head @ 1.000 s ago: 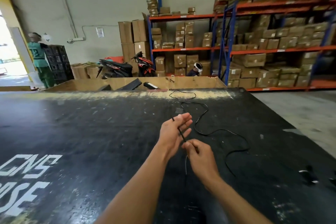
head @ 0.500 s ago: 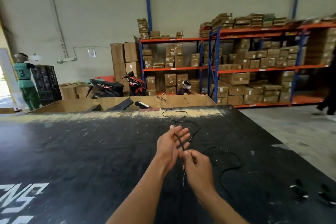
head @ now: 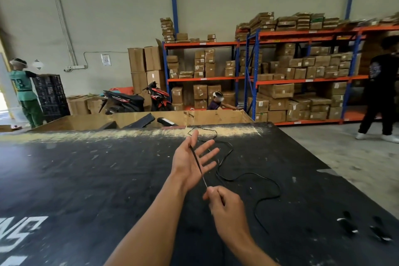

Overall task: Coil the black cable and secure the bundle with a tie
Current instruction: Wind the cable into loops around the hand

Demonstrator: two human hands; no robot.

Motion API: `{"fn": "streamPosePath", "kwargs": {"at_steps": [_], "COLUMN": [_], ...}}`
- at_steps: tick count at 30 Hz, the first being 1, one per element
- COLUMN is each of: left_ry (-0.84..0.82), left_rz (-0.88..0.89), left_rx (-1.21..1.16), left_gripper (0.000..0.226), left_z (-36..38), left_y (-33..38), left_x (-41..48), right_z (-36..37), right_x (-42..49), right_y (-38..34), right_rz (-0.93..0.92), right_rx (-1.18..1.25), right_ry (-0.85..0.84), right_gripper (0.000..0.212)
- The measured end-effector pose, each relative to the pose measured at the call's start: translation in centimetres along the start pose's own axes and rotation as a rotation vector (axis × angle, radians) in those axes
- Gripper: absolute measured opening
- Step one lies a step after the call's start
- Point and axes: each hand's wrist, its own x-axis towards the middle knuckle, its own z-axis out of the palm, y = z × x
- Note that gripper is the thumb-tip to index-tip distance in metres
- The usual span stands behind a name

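A thin black cable (head: 248, 174) lies in loose curves on the black table (head: 86, 179), reaching to the far edge. My left hand (head: 190, 164) is raised palm up with its fingers spread. One end of the cable is caught at the base of its thumb. From there a taut stretch crosses the palm down to my right hand (head: 224, 203), which pinches the cable between thumb and fingertips, nearer to me. Two small dark pieces (head: 347, 222) lie on the table at the right; I cannot tell whether they are ties.
An open cardboard box (head: 216, 116) with black items stands behind the table's far edge. Orange-and-blue shelves (head: 302, 80) full of cartons line the back wall, with a motorbike (head: 133, 101). A person in green (head: 26, 92) stands far left, a person in black (head: 380, 92) at right.
My left fingers have spread open from a curled hold. My right hand has slid down the cable toward me, away from the left palm. The view has tilted upward.
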Motion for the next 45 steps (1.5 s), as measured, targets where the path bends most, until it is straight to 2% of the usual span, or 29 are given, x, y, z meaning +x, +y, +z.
{"fn": "streamPosePath", "kwargs": {"at_steps": [5, 10, 14, 22, 31, 36, 39, 45], "left_ry": [-0.177, -0.331, -0.327, -0.299, -0.345, -0.446, -0.542, -0.634], "left_rz": [-0.053, -0.116, -0.126, -0.154, -0.178, -0.266, -0.355, -0.537], "left_rx": [-0.158, -0.121, -0.086, -0.040, -0.042, -0.051, -0.046, 0.083], "left_gripper": [0.046, 0.042, 0.039, 0.039, 0.040, 0.041, 0.042, 0.044], "left_z": [0.1, -0.7, -1.7, -2.4, -1.7, -1.7, -1.7, -2.2], "left_y": [0.7, 0.9, 1.5, 1.5, 0.9, 0.6, 0.6, 0.8], "left_x": [0.3, -0.4, -0.5, -1.1, -1.2, -1.9, -2.7, -4.5], "right_z": [-0.7, -2.0, -2.4, -3.6, -3.5, -3.7, -4.5, -7.5], "right_x": [-1.3, -1.0, -1.1, 0.0, -0.3, -0.3, 0.4, 6.6], "right_y": [2.3, 3.3, 3.4, 3.7, 4.5, 5.9, 7.2, 6.3], "right_rz": [0.100, 0.078, 0.036, 0.077, 0.103, 0.121, 0.062, -0.236], "right_rx": [0.016, 0.001, 0.046, 0.139, 0.099, 0.077, -0.167, -0.977], "right_ry": [-0.192, -0.231, -0.189, -0.033, -0.063, -0.197, -0.303, -0.567], "right_gripper": [0.031, 0.031, 0.032, 0.035, 0.035, 0.035, 0.031, 0.022]}}
